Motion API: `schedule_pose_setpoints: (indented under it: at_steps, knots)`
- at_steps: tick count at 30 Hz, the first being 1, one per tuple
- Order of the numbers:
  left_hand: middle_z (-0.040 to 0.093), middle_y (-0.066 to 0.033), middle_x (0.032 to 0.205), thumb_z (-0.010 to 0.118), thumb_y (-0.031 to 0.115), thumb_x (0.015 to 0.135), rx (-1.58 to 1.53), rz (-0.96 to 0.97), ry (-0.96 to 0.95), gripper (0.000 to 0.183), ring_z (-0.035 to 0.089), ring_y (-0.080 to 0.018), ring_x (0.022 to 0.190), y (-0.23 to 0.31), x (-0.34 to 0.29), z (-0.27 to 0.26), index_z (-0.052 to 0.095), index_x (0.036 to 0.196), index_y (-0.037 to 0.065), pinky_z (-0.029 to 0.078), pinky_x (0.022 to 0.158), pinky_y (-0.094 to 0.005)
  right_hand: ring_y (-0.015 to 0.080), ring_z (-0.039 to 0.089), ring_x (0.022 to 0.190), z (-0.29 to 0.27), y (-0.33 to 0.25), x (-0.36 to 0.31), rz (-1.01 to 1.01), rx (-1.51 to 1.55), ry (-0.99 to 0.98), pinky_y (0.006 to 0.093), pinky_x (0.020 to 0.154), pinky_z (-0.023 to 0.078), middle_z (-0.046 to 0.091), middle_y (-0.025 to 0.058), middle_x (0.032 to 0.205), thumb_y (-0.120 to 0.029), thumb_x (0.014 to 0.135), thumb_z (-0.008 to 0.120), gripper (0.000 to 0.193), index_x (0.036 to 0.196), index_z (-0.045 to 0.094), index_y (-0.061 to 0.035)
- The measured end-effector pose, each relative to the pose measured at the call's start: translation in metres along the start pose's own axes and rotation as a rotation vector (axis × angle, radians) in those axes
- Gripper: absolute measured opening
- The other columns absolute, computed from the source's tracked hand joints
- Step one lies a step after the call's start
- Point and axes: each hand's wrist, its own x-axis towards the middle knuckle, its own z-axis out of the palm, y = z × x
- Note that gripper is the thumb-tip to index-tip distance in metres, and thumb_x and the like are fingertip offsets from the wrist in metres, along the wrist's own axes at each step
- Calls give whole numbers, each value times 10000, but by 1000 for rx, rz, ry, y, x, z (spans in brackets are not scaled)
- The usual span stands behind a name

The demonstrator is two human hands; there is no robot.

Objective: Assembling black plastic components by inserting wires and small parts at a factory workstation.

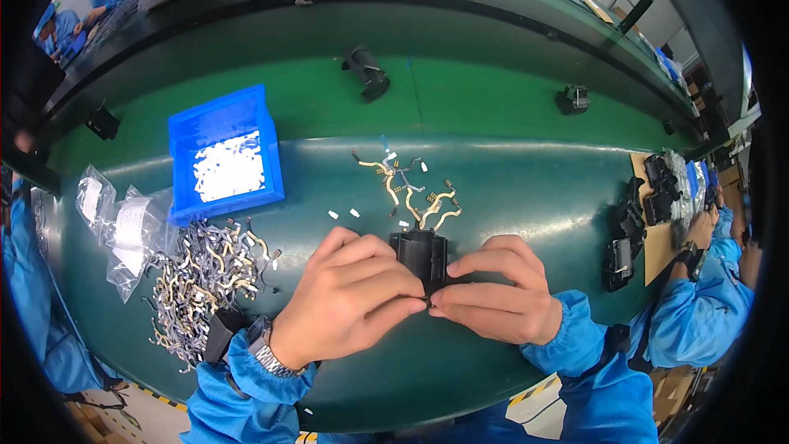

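A black plastic housing (422,256) stands between my hands near the middle of the table. My left hand (349,292) is closed, its thumb and forefinger pinched at the housing's near end. From the other side my right hand (501,289) has its fingertips closed against the same end and the right wall. Whether a small part lies between the fingertips is hidden. Just beyond the housing are several cream and grey wire harnesses (423,205) with small connectors. A few small white pieces (355,213) lie beside them.
At left are a blue bin (269,168) of small white parts, clear plastic bags (130,234) and a heap of wire harnesses (201,279). More black housings (618,263) sit at right, near a co-worker's arm (694,304). Another black housing (366,74) lies on the green surface beyond.
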Motion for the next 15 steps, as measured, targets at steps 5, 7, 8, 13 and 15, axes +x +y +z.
schedule_pose_setpoints:
  at_steps: [5,7,8,13,15]
  knots:
    - [762,14,957,894,221,820,-6,11,97,176,666,-232,924,-4,-2,-2,785,917,125,457,872,-381,265,680,1178,-6,11,4,-18,57,-17,406,864,545,780,-8,1211,-127,759,905,253,1003,847,-103]
    - [759,22,967,888,219,824,-31,-1,91,173,661,-232,949,-2,-2,0,785,923,121,454,890,-386,306,602,1325,-22,19,17,277,281,-117,456,1020,510,718,25,1397,-95,761,881,470,1225,809,-105]
    - [759,22,967,888,219,824,-24,4,106,173,661,-232,949,-1,-1,-1,785,923,121,454,890,-386,325,525,1424,-24,26,19,296,321,-233,494,1138,437,634,49,1531,-81,773,849,658,1417,716,-126]
    - [758,9,1043,912,211,790,-48,69,86,241,648,-249,1044,-2,-4,-4,800,986,127,467,944,-417,314,586,1359,-12,42,46,96,227,-501,479,1130,443,671,69,1457,-64,779,831,636,1399,703,-136]
    - [730,-46,1213,938,209,747,28,64,341,354,622,-301,1140,2,-1,-11,812,1068,129,471,1012,-451,325,632,1282,-6,59,61,149,355,-444,456,1088,488,697,77,1401,-57,767,836,599,1351,711,-112]
